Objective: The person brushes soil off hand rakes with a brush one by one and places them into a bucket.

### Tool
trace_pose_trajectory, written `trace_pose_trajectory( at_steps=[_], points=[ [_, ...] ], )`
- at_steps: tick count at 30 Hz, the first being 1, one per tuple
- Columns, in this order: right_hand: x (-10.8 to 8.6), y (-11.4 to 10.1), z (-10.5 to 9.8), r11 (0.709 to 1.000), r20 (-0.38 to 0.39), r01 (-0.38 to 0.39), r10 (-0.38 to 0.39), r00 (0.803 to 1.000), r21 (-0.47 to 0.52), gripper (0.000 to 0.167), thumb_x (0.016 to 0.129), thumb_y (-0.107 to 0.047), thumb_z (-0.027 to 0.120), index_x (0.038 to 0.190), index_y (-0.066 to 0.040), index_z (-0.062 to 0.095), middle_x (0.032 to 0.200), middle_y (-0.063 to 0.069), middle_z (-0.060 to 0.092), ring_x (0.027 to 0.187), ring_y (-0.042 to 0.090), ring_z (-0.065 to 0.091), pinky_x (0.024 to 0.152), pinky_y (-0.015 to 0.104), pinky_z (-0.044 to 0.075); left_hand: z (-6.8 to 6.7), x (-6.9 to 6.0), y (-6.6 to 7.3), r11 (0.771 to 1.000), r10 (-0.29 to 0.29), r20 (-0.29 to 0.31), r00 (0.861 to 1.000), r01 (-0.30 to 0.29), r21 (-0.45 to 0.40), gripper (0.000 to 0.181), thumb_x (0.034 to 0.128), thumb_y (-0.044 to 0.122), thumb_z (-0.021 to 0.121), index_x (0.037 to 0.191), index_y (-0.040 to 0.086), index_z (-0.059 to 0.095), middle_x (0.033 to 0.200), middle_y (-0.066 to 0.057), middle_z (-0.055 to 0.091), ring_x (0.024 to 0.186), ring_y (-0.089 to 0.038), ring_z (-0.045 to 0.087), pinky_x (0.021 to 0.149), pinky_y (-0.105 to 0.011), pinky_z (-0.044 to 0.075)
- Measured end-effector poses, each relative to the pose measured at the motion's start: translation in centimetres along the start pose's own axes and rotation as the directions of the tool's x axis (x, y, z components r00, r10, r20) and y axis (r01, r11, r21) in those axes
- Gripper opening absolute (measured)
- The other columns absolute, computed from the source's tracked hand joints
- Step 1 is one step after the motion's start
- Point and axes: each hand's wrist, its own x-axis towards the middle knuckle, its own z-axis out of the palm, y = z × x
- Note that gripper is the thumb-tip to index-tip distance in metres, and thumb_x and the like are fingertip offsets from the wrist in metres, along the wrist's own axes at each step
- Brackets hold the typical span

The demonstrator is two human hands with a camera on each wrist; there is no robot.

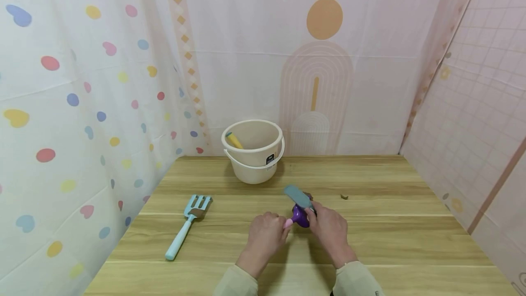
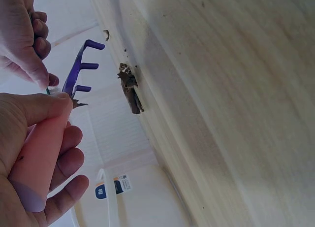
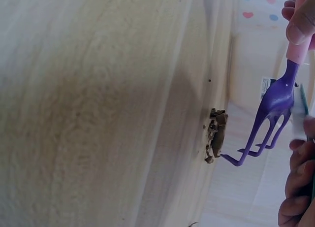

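Note:
In the head view, my left hand (image 1: 266, 233) grips the pink handle of a purple hand rake (image 1: 301, 216). My right hand (image 1: 330, 228) holds a teal, flat-backed brush (image 1: 297, 195) against the rake's head. Its pale bristles (image 3: 298, 116) look blurred beside the tines in the right wrist view. The rake is held above the table, its bent tines pointing away from my left hand. A scrap of brown dirt (image 2: 78, 104) hangs near its neck. Below lies a brown clump of dirt (image 3: 217, 133) with crumbs around it. Most of the brush handle is hidden in my right hand.
A cream bucket (image 1: 252, 168) with a yellow-handled item (image 1: 234, 140) inside stands at the back. To the left lies a light blue garden fork (image 1: 179, 239) with brown dirt on its head. A small brown scrap (image 1: 344, 196) lies on the wooden table (image 1: 411, 241) at right.

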Motion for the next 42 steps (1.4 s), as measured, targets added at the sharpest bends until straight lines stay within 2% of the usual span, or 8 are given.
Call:
trace_pose_trajectory(
  at_steps=[7,13,18,22,26,29,35,42],
  points=[
    [-0.1,0.5,-0.2,0.998,-0.057,-0.056,0.058,0.997,0.029,0.027,0.095,-0.027,0.066,0.113,-0.008,0.071,0.084,0.012,0.072,0.064,0.031,0.066,0.049,0.042,0.046,-0.1,0.1,-0.1,1.000,-0.020,0.025,0.999,0.021,-0.022,0.031,0.0831,0.028,0.079,0.062,0.014,0.061,0.056,0.002,0.052,0.050,-0.014,0.048,0.048,-0.028,0.040],
    [-0.1,0.6,-0.2,0.998,-0.055,-0.032,0.035,0.998,0.050,0.028,0.093,-0.029,0.068,0.112,-0.009,0.073,0.082,0.014,0.072,0.062,0.031,0.065,0.048,0.040,0.044,-0.2,0.1,0.1,1.000,0.017,-0.035,0.999,-0.017,0.005,0.028,0.0821,0.029,0.080,0.064,0.015,0.063,0.057,0.002,0.054,0.052,-0.015,0.051,0.048,-0.029,0.041],
    [0.1,0.7,-0.4,0.994,-0.081,-0.076,0.082,0.993,0.074,0.029,0.095,-0.029,0.065,0.114,-0.007,0.072,0.087,0.014,0.073,0.065,0.032,0.066,0.049,0.043,0.046,-0.2,0.1,0.4,0.999,0.035,-0.055,0.998,-0.036,-0.011,0.027,0.0837,0.030,0.079,0.067,0.014,0.065,0.058,0.002,0.053,0.052,-0.014,0.050,0.048,-0.028,0.041],
    [0.0,0.8,-0.6,0.981,-0.097,-0.123,0.138,0.986,0.151,0.030,0.097,-0.029,0.064,0.118,-0.009,0.071,0.089,0.012,0.073,0.070,0.033,0.068,0.054,0.046,0.047,-0.1,0.1,0.1,0.987,-0.068,0.021,0.997,0.070,-0.143,0.025,0.0850,0.026,0.078,0.067,0.014,0.066,0.059,0.004,0.054,0.052,-0.013,0.050,0.048,-0.028,0.041],
    [-0.1,0.9,-0.7,0.970,-0.118,-0.134,0.160,0.980,0.202,0.029,0.098,-0.030,0.062,0.118,-0.011,0.071,0.089,0.013,0.073,0.073,0.037,0.068,0.055,0.049,0.047,0.0,0.1,-0.3,0.949,-0.187,0.091,0.978,0.204,-0.239,0.025,0.0844,0.021,0.077,0.065,0.015,0.063,0.057,0.005,0.052,0.050,-0.011,0.046,0.046,-0.028,0.038],
    [0.0,0.8,-0.7,0.968,-0.138,-0.138,0.169,0.976,0.208,0.026,0.097,-0.030,0.063,0.114,-0.013,0.071,0.087,0.013,0.073,0.072,0.038,0.068,0.054,0.048,0.045,-0.1,0.1,-0.6,0.926,-0.252,0.096,0.963,0.269,-0.264,0.028,0.0853,0.021,0.074,0.062,0.016,0.060,0.055,0.006,0.049,0.048,-0.011,0.043,0.045,-0.027,0.035],
    [0.1,0.5,-0.7,0.967,-0.150,-0.114,0.151,0.977,0.229,0.024,0.097,-0.029,0.064,0.112,-0.013,0.072,0.081,0.009,0.072,0.067,0.035,0.067,0.051,0.045,0.044,-0.4,0.1,-1.0,0.900,-0.311,0.105,0.945,0.328,-0.287,0.015,0.0844,0.021,0.075,0.077,0.010,0.069,0.059,0.002,0.056,0.051,-0.014,0.049,0.048,-0.030,0.039],
    [-0.3,0.6,-0.4,0.966,-0.128,-0.118,0.150,0.980,0.228,0.029,0.096,-0.027,0.064,0.119,-0.009,0.071,0.093,0.014,0.074,0.073,0.037,0.069,0.054,0.047,0.047,-0.1,0.1,-1.3,0.887,-0.330,0.146,0.933,0.359,-0.290,0.015,0.0830,0.022,0.075,0.089,0.007,0.073,0.065,-0.001,0.062,0.054,-0.017,0.054,0.050,-0.032,0.042]
  ],
)
